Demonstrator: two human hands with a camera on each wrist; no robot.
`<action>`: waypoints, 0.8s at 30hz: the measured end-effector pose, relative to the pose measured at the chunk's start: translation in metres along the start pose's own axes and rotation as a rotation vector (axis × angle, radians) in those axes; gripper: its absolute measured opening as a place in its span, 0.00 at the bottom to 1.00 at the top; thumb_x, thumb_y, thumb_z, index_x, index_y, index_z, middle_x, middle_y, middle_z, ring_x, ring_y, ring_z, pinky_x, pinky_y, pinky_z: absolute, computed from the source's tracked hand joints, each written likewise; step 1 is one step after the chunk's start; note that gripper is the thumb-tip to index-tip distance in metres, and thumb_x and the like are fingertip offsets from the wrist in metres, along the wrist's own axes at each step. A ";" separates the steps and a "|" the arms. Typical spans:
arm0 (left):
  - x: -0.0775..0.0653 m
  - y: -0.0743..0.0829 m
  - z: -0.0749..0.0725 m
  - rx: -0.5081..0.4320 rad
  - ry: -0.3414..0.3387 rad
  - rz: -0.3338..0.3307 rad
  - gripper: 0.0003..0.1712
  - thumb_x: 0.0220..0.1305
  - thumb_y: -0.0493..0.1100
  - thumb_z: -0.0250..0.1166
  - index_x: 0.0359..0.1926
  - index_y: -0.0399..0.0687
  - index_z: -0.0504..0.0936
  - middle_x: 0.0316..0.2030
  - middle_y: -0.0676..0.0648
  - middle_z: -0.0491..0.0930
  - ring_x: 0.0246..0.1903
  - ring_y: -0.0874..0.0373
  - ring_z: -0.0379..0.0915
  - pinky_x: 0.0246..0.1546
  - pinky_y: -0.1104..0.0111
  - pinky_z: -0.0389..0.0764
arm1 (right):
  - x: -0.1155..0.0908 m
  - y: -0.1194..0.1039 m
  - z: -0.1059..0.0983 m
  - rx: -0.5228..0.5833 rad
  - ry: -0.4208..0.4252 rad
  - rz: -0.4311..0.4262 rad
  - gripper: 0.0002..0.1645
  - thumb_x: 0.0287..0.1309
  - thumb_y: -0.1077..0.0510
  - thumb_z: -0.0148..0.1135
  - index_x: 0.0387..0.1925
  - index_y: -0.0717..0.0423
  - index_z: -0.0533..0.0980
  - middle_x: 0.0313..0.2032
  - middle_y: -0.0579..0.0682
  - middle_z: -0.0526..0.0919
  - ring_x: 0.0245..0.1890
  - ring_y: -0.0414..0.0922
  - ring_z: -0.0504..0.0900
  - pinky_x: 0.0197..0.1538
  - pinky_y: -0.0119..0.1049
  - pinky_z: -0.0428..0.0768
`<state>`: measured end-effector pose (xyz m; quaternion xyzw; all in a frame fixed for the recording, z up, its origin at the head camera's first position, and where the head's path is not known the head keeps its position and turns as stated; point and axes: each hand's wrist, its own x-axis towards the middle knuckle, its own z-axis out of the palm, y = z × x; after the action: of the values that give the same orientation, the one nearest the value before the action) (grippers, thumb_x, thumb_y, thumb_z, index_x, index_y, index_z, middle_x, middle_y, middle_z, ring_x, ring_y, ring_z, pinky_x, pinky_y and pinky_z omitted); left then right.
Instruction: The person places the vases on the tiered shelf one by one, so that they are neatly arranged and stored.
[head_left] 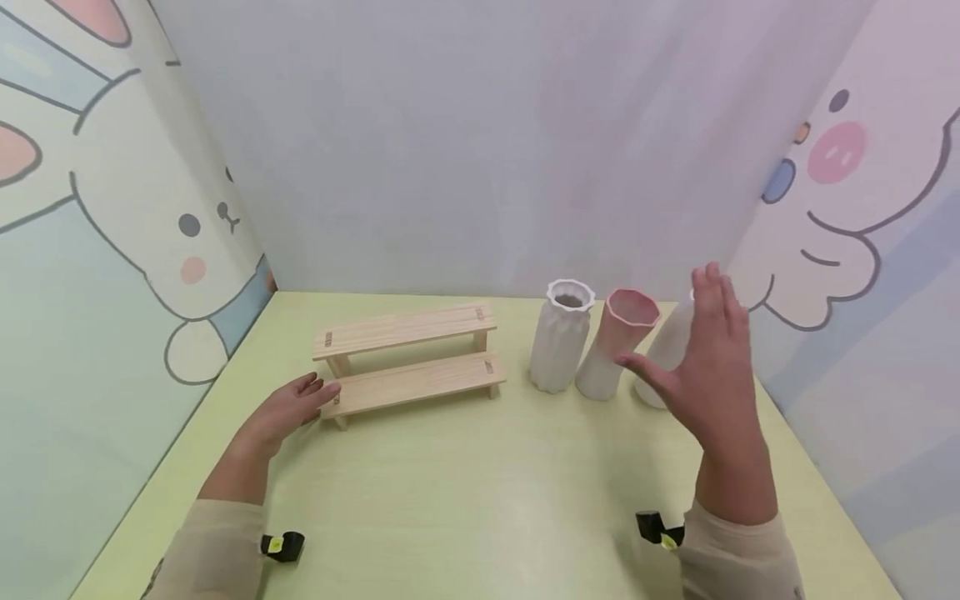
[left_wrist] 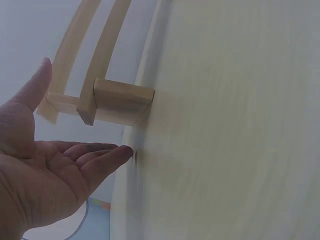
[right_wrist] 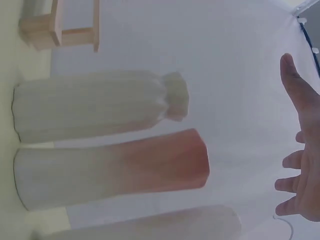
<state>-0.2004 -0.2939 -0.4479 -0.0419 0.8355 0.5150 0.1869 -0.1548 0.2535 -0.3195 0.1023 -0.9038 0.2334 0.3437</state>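
Observation:
A two-step wooden shelf (head_left: 408,383) stands at the left of the table. My left hand (head_left: 288,410) is at its left end, thumb and fingers spread apart. In the left wrist view, that hand (left_wrist: 60,165) is beside the shelf's end (left_wrist: 122,97), holding nothing. On the right stand a white ribbed vase (head_left: 558,346), a pink-and-white vase (head_left: 615,342) and a third pale vase (head_left: 667,342). My right hand (head_left: 716,367) is raised in front of the third vase, fingers straight, partly hiding it. In the right wrist view, the right hand (right_wrist: 305,165) is apart from the vases.
The pale yellow-green table (head_left: 465,500) runs back to a light grey curtain (head_left: 465,150). Panels with cartoon animals stand at the left (head_left: 120,275) and right (head_left: 885,275). A small black device (head_left: 283,547) sits at the left wrist, another (head_left: 658,530) at the right.

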 end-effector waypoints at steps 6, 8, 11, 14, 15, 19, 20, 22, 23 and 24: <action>0.003 -0.004 0.001 0.014 -0.012 0.002 0.59 0.67 0.68 0.55 0.77 0.38 0.33 0.76 0.34 0.40 0.75 0.36 0.39 0.73 0.41 0.49 | 0.009 0.028 -0.014 0.085 0.122 0.145 0.81 0.31 0.36 0.83 0.78 0.40 0.39 0.78 0.38 0.40 0.77 0.46 0.43 0.77 0.58 0.49; 0.003 -0.004 0.002 0.015 -0.014 -0.004 0.59 0.67 0.68 0.55 0.77 0.39 0.33 0.76 0.33 0.40 0.75 0.36 0.39 0.73 0.41 0.50 | 0.014 0.039 -0.018 0.118 0.124 0.227 0.81 0.33 0.40 0.83 0.78 0.36 0.35 0.77 0.35 0.39 0.77 0.41 0.41 0.77 0.58 0.48; 0.002 -0.006 0.004 0.012 -0.014 -0.005 0.58 0.67 0.69 0.54 0.77 0.40 0.34 0.76 0.32 0.40 0.74 0.35 0.41 0.72 0.41 0.52 | 0.019 0.056 -0.019 0.186 0.100 0.339 0.77 0.41 0.43 0.80 0.77 0.33 0.32 0.77 0.32 0.37 0.77 0.38 0.41 0.77 0.58 0.46; 0.002 -0.007 0.005 0.000 -0.017 0.020 0.57 0.68 0.69 0.52 0.77 0.40 0.35 0.76 0.31 0.41 0.73 0.35 0.45 0.72 0.42 0.55 | 0.024 0.073 -0.017 0.318 0.063 0.432 0.71 0.49 0.46 0.75 0.76 0.32 0.31 0.77 0.33 0.35 0.77 0.37 0.41 0.78 0.54 0.43; 0.002 -0.008 0.006 -0.005 -0.017 0.028 0.56 0.68 0.69 0.52 0.77 0.40 0.36 0.75 0.30 0.41 0.73 0.36 0.46 0.71 0.42 0.56 | 0.026 0.078 -0.016 0.370 0.053 0.454 0.69 0.51 0.47 0.73 0.76 0.32 0.31 0.77 0.34 0.35 0.77 0.38 0.41 0.78 0.53 0.44; 0.003 -0.008 0.007 -0.039 -0.017 0.048 0.55 0.69 0.66 0.54 0.77 0.39 0.37 0.75 0.30 0.44 0.71 0.38 0.53 0.70 0.47 0.63 | 0.029 0.098 -0.007 0.542 -0.001 0.533 0.62 0.59 0.48 0.66 0.76 0.33 0.31 0.78 0.37 0.33 0.77 0.43 0.42 0.79 0.51 0.45; 0.003 -0.008 0.008 -0.048 -0.016 0.049 0.55 0.69 0.65 0.55 0.77 0.39 0.37 0.75 0.30 0.46 0.71 0.39 0.56 0.69 0.48 0.65 | 0.030 0.102 -0.004 0.569 -0.015 0.549 0.60 0.60 0.48 0.65 0.76 0.32 0.31 0.78 0.37 0.33 0.78 0.44 0.43 0.79 0.52 0.45; 0.003 -0.008 0.008 -0.067 -0.019 0.053 0.54 0.69 0.63 0.57 0.77 0.39 0.38 0.74 0.30 0.48 0.68 0.41 0.60 0.68 0.51 0.68 | 0.030 0.109 0.001 0.609 -0.039 0.573 0.60 0.61 0.48 0.64 0.76 0.32 0.31 0.78 0.38 0.33 0.78 0.46 0.43 0.78 0.53 0.45; 0.004 -0.008 0.009 -0.075 -0.021 0.057 0.53 0.70 0.62 0.57 0.77 0.39 0.38 0.74 0.31 0.50 0.67 0.42 0.62 0.67 0.52 0.70 | 0.030 0.112 0.003 0.624 -0.051 0.581 0.60 0.62 0.49 0.64 0.76 0.31 0.31 0.78 0.37 0.33 0.78 0.46 0.43 0.78 0.54 0.45; 0.004 -0.008 0.009 -0.079 -0.023 0.060 0.53 0.70 0.61 0.58 0.77 0.39 0.39 0.74 0.31 0.51 0.66 0.44 0.64 0.66 0.54 0.71 | 0.029 0.114 0.005 0.641 -0.060 0.584 0.60 0.61 0.49 0.65 0.76 0.30 0.31 0.78 0.38 0.33 0.78 0.47 0.42 0.78 0.54 0.45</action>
<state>-0.1993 -0.2890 -0.4593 -0.0181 0.8132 0.5534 0.1793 -0.2189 0.3495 -0.3433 -0.0497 -0.7862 0.5866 0.1878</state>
